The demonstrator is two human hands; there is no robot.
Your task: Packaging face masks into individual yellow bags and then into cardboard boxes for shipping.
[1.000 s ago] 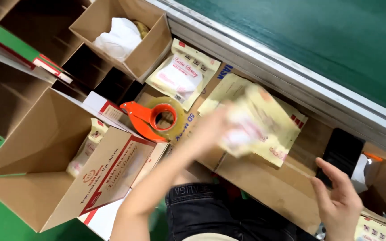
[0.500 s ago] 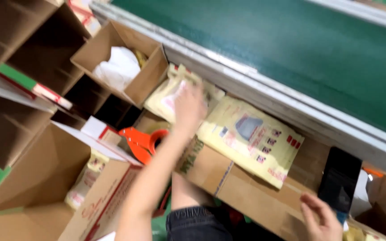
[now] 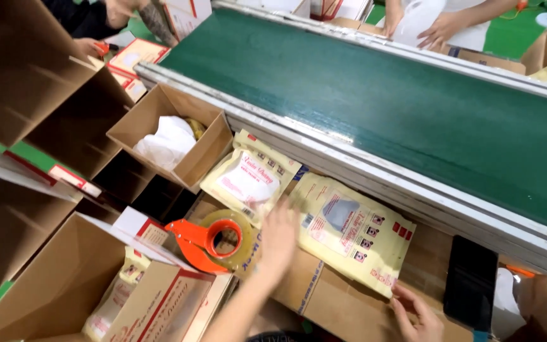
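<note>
We have our left hand stretched forward with the fingers spread, released and grasping nothing; it hovers over the flat brown carton between the orange tape dispenser and the large yellow pouch, its fingertips near that pouch's left edge. Whether they actually touch it we cannot tell, since the hand is blurred. Our right hand sits low at the near edge, fingers loosely open, its fingertips touching the near corner of the large yellow pouch without closing around it.

That pouch lies flat and slightly askew on the carton, just beside the metal rail of the green conveyor belt. To its left a second, smaller yellow pouch with a pink and white panel rests partly against an open cardboard box that holds white plastic bags. The tape dispenser carries a roll of clear tape and lies just left of our left hand, on top of the carton edge.

Further left we see a big open shipping box with pouches stacked upright inside, and dark cardboard compartments beyond it. To the right of the large pouch a black phone lies flat on the table. Across the belt, other people's hands work among red and white boxes.
</note>
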